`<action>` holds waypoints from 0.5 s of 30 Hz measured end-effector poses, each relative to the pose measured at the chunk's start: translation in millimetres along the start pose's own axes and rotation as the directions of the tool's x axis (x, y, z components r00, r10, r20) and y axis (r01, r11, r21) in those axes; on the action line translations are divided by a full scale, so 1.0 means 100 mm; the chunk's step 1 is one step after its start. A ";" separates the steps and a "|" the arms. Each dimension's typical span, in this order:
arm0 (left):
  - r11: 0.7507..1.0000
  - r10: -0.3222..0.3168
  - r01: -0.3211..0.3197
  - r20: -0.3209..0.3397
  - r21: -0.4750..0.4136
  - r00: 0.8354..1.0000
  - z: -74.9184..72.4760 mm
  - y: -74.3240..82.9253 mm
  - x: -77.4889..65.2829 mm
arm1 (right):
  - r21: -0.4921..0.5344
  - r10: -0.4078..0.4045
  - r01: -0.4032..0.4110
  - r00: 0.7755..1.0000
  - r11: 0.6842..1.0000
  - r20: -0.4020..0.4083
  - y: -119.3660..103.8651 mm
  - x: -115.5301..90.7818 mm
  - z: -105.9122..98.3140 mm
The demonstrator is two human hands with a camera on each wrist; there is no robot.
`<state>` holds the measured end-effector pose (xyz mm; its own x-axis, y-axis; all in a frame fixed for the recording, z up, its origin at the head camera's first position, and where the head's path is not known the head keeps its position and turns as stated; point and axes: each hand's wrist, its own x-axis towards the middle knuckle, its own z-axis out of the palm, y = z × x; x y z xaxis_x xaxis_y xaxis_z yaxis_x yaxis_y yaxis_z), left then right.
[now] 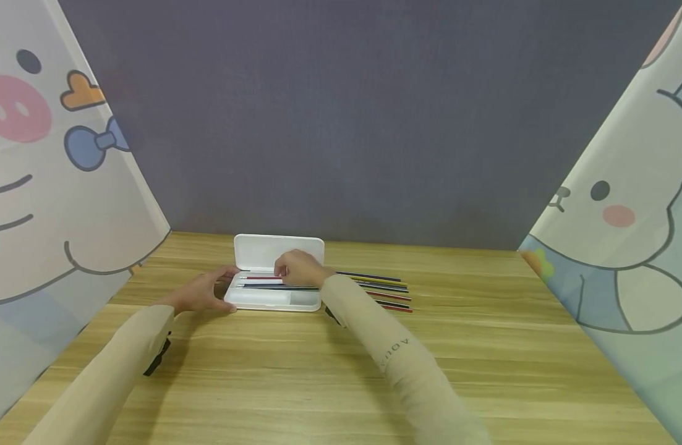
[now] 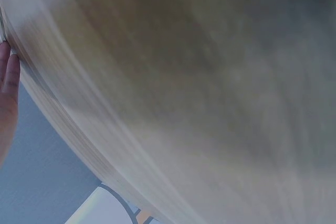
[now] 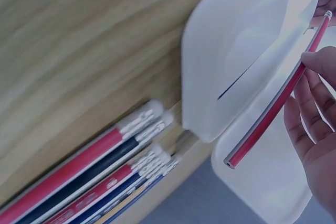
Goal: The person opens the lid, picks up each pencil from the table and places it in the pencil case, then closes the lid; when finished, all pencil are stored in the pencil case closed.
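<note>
Nice yellow-brown wood-grain bench here, dark-grey wall behind. Right hand pinches a long red pencil, left hand is spread at an open white case.

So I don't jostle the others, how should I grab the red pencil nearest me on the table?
Probably pinch the red pencil around mid-length, coming from above and your near side: it lies flat and slender, that side is open, and the black pencil lies close behind it.

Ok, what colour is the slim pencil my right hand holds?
The slim pencil is red with greyish striping, clearest in the right wrist view.
</note>
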<state>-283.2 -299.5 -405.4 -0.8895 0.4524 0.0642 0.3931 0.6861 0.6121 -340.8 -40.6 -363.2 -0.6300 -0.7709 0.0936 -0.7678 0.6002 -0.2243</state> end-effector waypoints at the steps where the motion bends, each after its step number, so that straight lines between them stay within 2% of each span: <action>1: 1.000 0.000 0.000 -0.001 -0.001 1.000 0.00 0.01 0.00 | -0.001 0.005 -0.005 1.000 1.000 0.002 -0.01 0.02 0.00; 11: 1.000 -0.016 0.016 0.006 -0.005 1.000 0.00 -0.01 0.00 | -0.012 0.046 -0.046 0.999 0.999 0.022 -0.06 0.07 0.06; 15: 1.000 -0.004 0.004 0.001 -0.013 1.000 0.00 -0.01 0.00 | -0.001 0.050 -0.050 0.999 0.999 0.018 -0.03 0.09 0.12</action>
<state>-283.6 -300.6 -406.2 -0.8909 0.4502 0.0611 0.3864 0.6803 0.6228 -343.2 -52.0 -372.9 -0.6654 -0.7437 0.0649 -0.7355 0.6382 -0.2276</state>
